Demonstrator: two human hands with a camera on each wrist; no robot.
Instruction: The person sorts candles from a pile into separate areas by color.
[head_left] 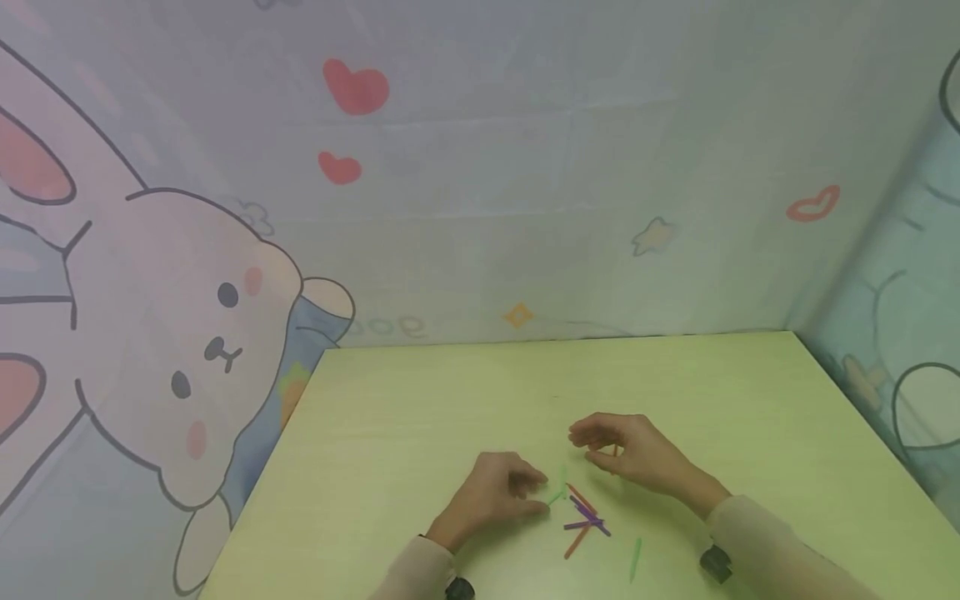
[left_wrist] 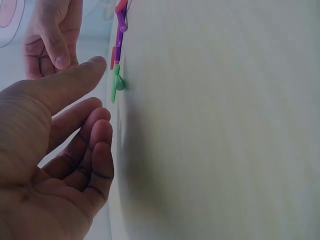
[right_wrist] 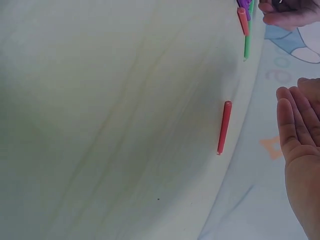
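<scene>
Several short, thin coloured sticks lie loosely heaped on the table, between and in front of the two hands. Purple sticks [head_left: 583, 525] cross an orange stick [head_left: 577, 542], and green sticks [head_left: 564, 482] lie at the far side of the heap. My left hand [head_left: 495, 496] hovers just left of it, thumb and loosely bent fingers apart with nothing between them. Farther back on the right, my right hand [head_left: 630, 450] is held over the table, its fingers fairly straight and holding nothing. A red stick [right_wrist: 224, 127] lies by itself on the table below that hand.
Apart from the heap, one green stick [head_left: 636, 559] lies nearer the front. The pale yellow table [head_left: 420, 400] ends at a back edge against a hanging cloth [head_left: 465, 250] printed with hearts and a rabbit. Another printed cloth [head_left: 892, 333] hangs along the right side.
</scene>
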